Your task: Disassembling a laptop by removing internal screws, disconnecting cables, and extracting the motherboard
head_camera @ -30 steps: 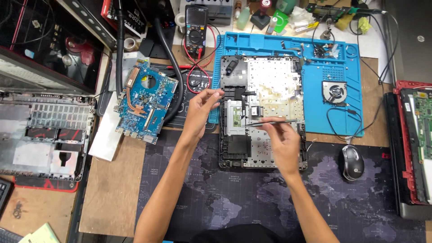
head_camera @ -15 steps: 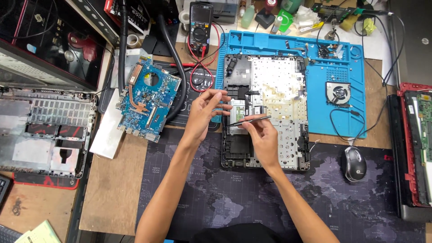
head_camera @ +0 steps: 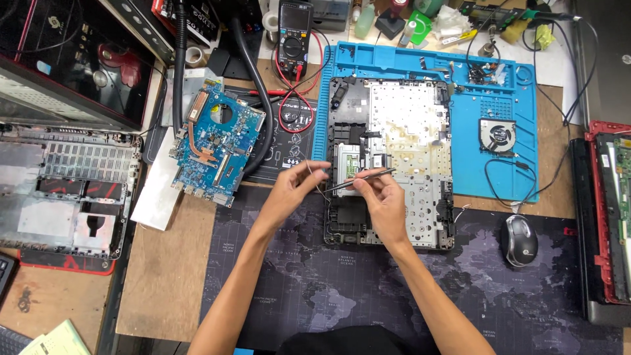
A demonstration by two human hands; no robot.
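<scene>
An opened laptop chassis lies bottom-up, half on a blue work mat, with its metal keyboard backplate showing. My right hand holds metal tweezers level over the chassis's left part, tips pointing left. My left hand hovers at the chassis's left edge, thumb and fingers pinched on a thin grey wire that loops down between the two hands. The tweezer tips sit close to my left fingertips.
A blue motherboard with copper heat pipes lies to the left, beside a black hose. A multimeter stands at the back. A loose fan rests on the mat, with a mouse nearby. Other laptop shells sit far left and far right.
My left hand has drawn back from over the chassis to its left edge, pinching the wire. My right hand has followed to the left with the tweezers.
</scene>
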